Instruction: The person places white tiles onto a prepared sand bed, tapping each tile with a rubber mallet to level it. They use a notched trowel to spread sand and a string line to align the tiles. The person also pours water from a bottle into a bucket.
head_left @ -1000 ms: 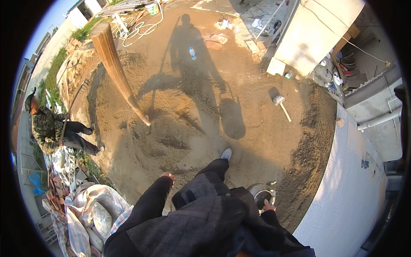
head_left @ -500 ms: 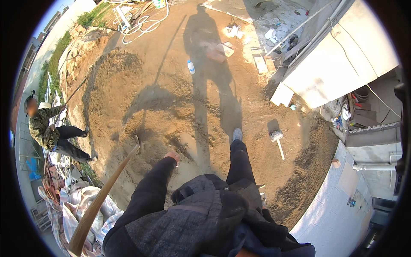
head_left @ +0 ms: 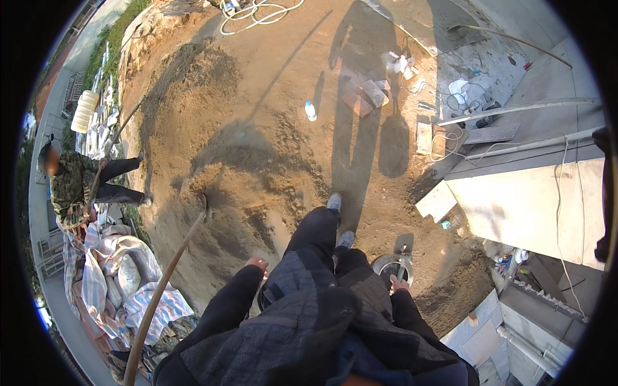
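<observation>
My right hand (head_left: 398, 283) is low beside my right leg, fingers closed on the handle of a round grey bucket (head_left: 380, 262). The bucket is partly hidden by my hand and sleeve. My left hand (head_left: 259, 264) hangs out in front of my left side with its fingers curled; what they hold, if anything, I cannot make out. To the left of it, a long-handled hoe (head_left: 168, 270) slants up from the bottom edge, its blade resting on a mound of loose soil. Neither hand is on the part of its wooden handle that shows.
At the left, a person (head_left: 71, 180) in a camouflage jacket holds a long pole. Striped sheeting (head_left: 151, 315) lies below them. A plastic bottle (head_left: 311, 111), bricks (head_left: 367, 95) and a hose (head_left: 264, 16) lie ahead. A pale slab (head_left: 521, 212) edges the right side.
My right hand has come into view, now closed on the bucket. My view has shifted, and both my feet show on the soil. My left hand is still curled; the hoe still slants beside it.
</observation>
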`<state>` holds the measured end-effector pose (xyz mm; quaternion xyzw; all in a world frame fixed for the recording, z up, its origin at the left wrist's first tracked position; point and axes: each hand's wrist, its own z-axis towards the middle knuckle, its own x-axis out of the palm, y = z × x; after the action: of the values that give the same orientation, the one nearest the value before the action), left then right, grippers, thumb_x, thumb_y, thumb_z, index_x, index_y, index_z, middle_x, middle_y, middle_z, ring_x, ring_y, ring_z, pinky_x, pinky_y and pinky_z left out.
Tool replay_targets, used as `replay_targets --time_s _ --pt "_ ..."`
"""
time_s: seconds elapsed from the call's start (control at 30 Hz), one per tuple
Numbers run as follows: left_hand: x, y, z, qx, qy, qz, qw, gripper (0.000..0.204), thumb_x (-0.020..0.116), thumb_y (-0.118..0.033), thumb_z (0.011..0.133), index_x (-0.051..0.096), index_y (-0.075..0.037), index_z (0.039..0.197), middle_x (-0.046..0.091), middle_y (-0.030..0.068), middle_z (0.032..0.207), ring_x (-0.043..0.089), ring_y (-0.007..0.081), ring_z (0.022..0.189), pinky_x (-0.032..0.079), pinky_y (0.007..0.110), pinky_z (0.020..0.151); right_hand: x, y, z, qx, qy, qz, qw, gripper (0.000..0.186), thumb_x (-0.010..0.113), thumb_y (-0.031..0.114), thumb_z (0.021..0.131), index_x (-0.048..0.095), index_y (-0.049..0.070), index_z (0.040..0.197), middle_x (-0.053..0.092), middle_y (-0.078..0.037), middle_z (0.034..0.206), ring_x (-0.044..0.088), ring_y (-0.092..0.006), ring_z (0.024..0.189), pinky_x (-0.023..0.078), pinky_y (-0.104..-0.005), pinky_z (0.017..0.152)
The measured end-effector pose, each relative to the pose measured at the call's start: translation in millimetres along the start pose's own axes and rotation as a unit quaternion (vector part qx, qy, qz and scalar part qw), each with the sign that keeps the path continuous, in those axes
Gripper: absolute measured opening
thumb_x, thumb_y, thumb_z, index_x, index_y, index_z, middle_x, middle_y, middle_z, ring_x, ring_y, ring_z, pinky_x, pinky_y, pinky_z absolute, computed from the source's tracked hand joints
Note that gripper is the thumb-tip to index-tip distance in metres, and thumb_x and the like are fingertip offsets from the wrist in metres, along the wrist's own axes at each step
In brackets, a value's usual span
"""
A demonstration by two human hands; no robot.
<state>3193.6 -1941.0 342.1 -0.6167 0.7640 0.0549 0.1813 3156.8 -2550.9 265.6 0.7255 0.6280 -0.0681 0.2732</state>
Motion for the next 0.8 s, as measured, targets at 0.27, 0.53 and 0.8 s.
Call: replay_targets --time_s 0.27,0.53,0.8 --pt "38.9 -85.1 98.2 0.219 0.065 0.54 0.81 0.019 0.071 -0.025 0.09 0.079 -0.013 0.101 0.076 0.0132 0.114 0.071 0.0316 0.113 0.056 0.044 0.096 11.2 298.8 124.8 -0.194 0.036 -0.277 0.94 0.05 0.084 0.043 0.086 0.069 -0.003 0.095 0.066 -0.011 0.077 0.067 -0.0235 0.069 0.052 -0.0432 0.058" --pt "21.0 -295.7 104.8 0.11 -0.009 0.014 0.994 0.031 0.056 -0.027 0.096 0.076 -0.004 0.103 0.077 0.0131 0.091 0.076 0.0256 0.084 0.06 0.039 0.075 133.8 611.6 169.5 -0.355 0.044 -0.458 0.814 0.06 0.076 0.058 0.082 0.075 -0.002 0.088 0.075 -0.023 0.087 0.072 -0.0383 0.089 0.054 -0.0472 0.085" --pt "28.1 -443.6 71.4 0.063 -0.096 -0.288 0.951 0.034 0.06 -0.028 0.101 0.068 -0.003 0.122 0.071 0.0081 0.078 0.074 0.0181 0.065 0.057 0.032 0.053 348.8 835.6 208.5 -0.486 0.128 -0.51 0.698 0.062 0.076 0.057 0.081 0.072 -0.003 0.097 0.073 -0.029 0.096 0.069 -0.0462 0.1 0.053 -0.0507 0.088"
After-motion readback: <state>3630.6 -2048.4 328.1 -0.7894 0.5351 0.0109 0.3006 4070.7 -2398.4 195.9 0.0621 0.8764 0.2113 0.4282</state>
